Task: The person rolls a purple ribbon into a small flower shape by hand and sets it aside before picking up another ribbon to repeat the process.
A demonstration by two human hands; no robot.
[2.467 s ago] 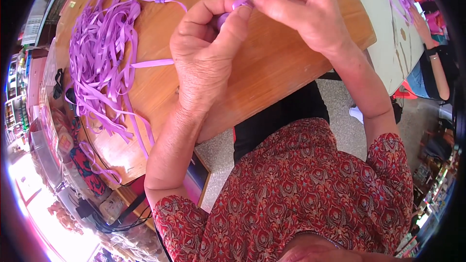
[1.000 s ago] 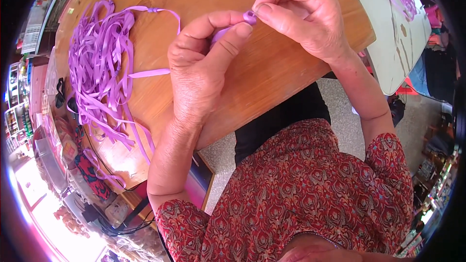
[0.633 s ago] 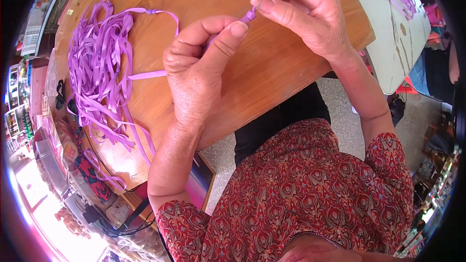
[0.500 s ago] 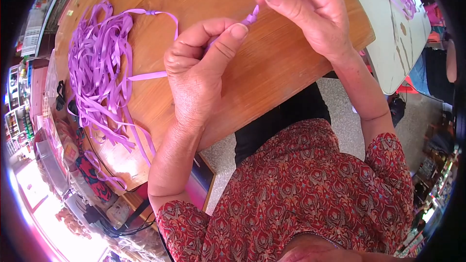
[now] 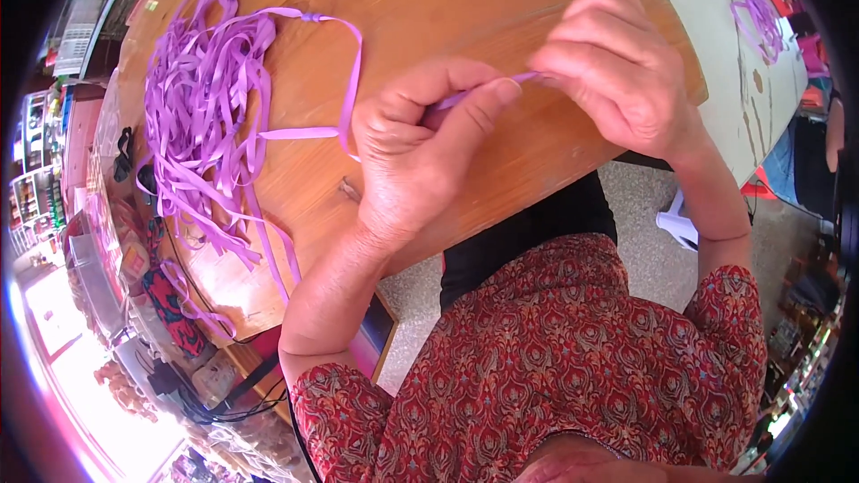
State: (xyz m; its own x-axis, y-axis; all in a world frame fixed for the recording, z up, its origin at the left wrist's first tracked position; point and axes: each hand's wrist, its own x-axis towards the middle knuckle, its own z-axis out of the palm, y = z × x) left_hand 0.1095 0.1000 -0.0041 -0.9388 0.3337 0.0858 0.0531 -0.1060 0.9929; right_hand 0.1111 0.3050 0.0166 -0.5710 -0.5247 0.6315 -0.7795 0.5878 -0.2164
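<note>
A purple ribbon (image 5: 528,78) stretches between my two hands above the wooden table. My left hand (image 5: 429,130) pinches it between thumb and forefinger, with more of it tucked under the curled fingers. Close by on the right, my right hand (image 5: 617,72) is closed on the ribbon's other part; its fingertips are slightly blurred. From the left hand, the ribbon loops back to a big tangled heap of purple ribbon (image 5: 210,107) on the table's left side. A small knot (image 5: 310,17) shows along that loop.
The brown wooden table (image 5: 429,9) spreads under my hands. At the right stands a white table (image 5: 734,63) with more purple ribbon (image 5: 756,13) on it. Bags and cables (image 5: 192,398) crowd the lower left. Someone's dark-clothed leg (image 5: 816,156) shows at the far right.
My right hand has gone from open fingers to gripping the ribbon and has drawn down and to the right. The small knotted end at my left fingertips no longer shows.
</note>
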